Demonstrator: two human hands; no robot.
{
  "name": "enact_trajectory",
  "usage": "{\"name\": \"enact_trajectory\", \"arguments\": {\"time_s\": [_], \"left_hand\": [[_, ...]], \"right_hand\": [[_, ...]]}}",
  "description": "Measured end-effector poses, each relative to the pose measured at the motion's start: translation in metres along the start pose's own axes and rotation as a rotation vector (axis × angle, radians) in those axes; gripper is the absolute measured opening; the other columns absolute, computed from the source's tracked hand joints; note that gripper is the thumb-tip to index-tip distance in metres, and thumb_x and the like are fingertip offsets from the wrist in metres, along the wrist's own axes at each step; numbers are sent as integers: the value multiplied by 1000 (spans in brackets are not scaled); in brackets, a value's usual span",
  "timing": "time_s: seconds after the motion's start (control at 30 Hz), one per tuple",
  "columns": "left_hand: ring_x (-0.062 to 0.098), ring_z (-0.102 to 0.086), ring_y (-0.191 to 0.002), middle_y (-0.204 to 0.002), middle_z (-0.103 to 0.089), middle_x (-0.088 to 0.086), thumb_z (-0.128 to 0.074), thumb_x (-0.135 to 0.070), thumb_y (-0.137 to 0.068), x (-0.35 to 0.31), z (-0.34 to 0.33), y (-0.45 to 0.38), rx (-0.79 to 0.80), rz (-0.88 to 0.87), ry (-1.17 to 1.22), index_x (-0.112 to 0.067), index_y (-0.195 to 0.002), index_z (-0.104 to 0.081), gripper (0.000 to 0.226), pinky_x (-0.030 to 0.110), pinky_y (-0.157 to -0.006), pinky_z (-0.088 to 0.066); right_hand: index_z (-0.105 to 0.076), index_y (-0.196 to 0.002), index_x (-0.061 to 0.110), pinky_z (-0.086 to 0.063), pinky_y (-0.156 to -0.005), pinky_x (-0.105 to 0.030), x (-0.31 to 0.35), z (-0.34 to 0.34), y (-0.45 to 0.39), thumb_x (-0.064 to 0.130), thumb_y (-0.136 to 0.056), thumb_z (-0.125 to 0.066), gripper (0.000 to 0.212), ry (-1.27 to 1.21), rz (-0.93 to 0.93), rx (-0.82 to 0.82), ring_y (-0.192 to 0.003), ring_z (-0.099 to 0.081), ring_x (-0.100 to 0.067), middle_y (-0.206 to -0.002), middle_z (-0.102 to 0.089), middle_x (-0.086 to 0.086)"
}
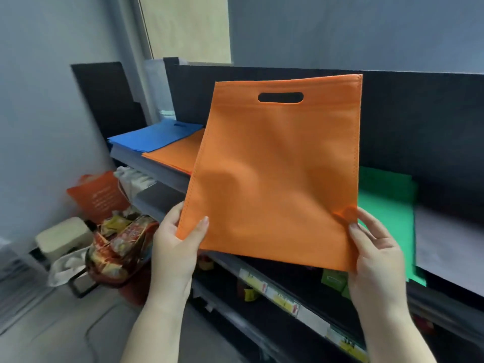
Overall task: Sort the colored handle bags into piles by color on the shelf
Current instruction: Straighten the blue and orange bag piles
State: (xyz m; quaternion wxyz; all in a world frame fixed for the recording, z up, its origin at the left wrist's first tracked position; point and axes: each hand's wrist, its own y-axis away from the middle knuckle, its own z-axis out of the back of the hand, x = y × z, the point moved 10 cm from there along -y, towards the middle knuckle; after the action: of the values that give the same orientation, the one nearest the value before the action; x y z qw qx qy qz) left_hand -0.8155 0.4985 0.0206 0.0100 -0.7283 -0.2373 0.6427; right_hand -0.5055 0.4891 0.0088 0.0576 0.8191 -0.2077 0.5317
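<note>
Orange bag (275, 163) held upright in the air above the shelf (162, 176), handle slot on top. Left hand (175, 247) pinching the lower left corner, thumb in front, fingers behind the fabric. Right hand (377, 255) pinching the lower right corner, thumb on the front. On the shelf: blue pile (154, 136) far left, orange pile (175, 155) touching beside it, green pile (387, 210) to the right, partly hidden behind the held bag.

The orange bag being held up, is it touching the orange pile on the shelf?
Cannot tell. In the head view the orange bag overlaps the orange pile, hiding any gap.
</note>
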Motion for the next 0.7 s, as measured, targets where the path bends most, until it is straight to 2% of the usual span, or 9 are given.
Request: {"name": "enact_trajectory", "arguments": {"time_s": [0.07,0.17,0.3,0.4,0.5,0.57,0.7], "left_hand": [[4,-68,-88,-94,-73,-13,-63,-9,-88,-2,33,-6,-62,-5,-49,-50,-88,-70,41,12,-67,-51],[6,-68,-89,-95,-73,-11,-64,-11,-88,3,94,-20,-176,9,-40,-45,-90,-71,34,18,-70,-52],[6,-68,-90,-95,-73,-11,-64,-12,-88,7,161,-51,-238,11,-86,-42,-91,-70,31,26,-77,-49],[9,-67,-91,-93,-73,-10,-65,-12,-88,15,209,-79,-259,30,-111,-34,-96,-68,23,31,-81,-50],[15,-67,-92,-91,-73,-7,-65,-11,-88,23,248,-108,-247,35,-130,-32,-93,-69,22,34,-84,-50],[13,-67,-92,-92,-73,-7,-65,-12,-88,30,266,-126,-234,43,-138,-36,-91,-70,25,33,-83,-49],[11,-67,-95,-97,-73,-9,-65,-16,-87,49,283,-155,-195,65,-145,-38,-95,-68,24,35,-86,-49]], "right_hand": [[-73,-93,28,-53,-48,-21,-28,-27,-2,6,-95,-51,31,11,-59,101,-57,-62,-4,-86,-74,7],[-73,-96,39,-48,-47,-17,-52,-85,4,-2,-90,-51,48,100,-74,199,-55,-59,-3,-97,-74,5],[-70,-99,39,-56,-71,-23,-82,-162,14,-7,-83,-60,50,184,-38,310,-88,-68,-10,-101,-73,9],[-65,-104,33,-54,-68,-17,-107,-218,24,-7,-81,-64,46,297,-1,370,-90,-68,-8,-99,-72,10],[-62,-106,31,-51,-67,-20,-129,-257,28,-5,-82,-64,43,330,11,354,-89,-68,-7,-97,-72,12],[-61,-104,31,-50,-69,-22,-143,-274,26,-7,-83,-62,44,333,1,319,-87,-68,-7,-95,-72,14],[-61,-100,31,-50,-63,-17,-159,-296,18,-10,-83,-59,45,386,8,267,-83,-67,-2,-91,-71,18]]}}
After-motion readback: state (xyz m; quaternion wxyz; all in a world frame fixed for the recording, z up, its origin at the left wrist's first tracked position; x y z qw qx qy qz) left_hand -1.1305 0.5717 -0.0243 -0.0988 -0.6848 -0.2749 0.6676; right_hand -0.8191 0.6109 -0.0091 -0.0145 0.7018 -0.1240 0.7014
